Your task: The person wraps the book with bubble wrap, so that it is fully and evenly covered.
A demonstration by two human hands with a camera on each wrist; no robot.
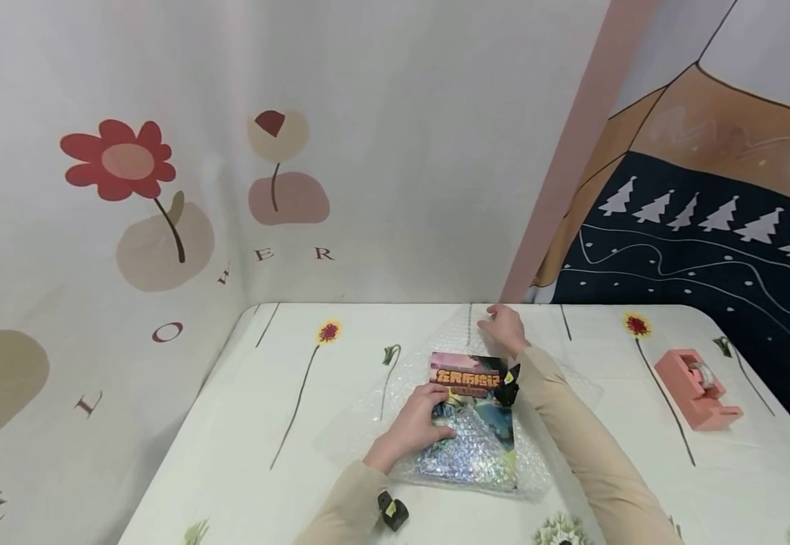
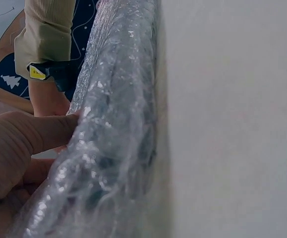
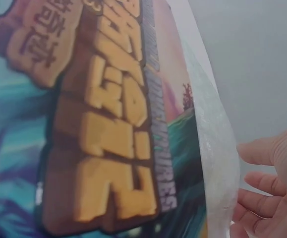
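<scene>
A book (image 1: 473, 382) with a colourful cover and large yellow Chinese lettering lies on a sheet of bubble wrap (image 1: 470, 462). The wrap is folded over its near part, while the title part is bare. On the book's left side, my left hand (image 1: 412, 425) presses the folded wrap against the cover, thumb and fingers apart. In the left wrist view its straight thumb (image 2: 54, 130) touches the wrap. Beyond the book's far edge, my right hand (image 1: 505, 330) is at the far part of the wrap. Its fingers (image 3: 262, 198) are loosely bent beside the wrap's edge, thumb apart from them.
A pink tape dispenser (image 1: 695, 390) with a roll of clear tape stands at the right of the table. The white tablecloth (image 1: 231, 431) has printed flowers. Printed fabric walls (image 1: 395, 151) rise behind the table and at its left.
</scene>
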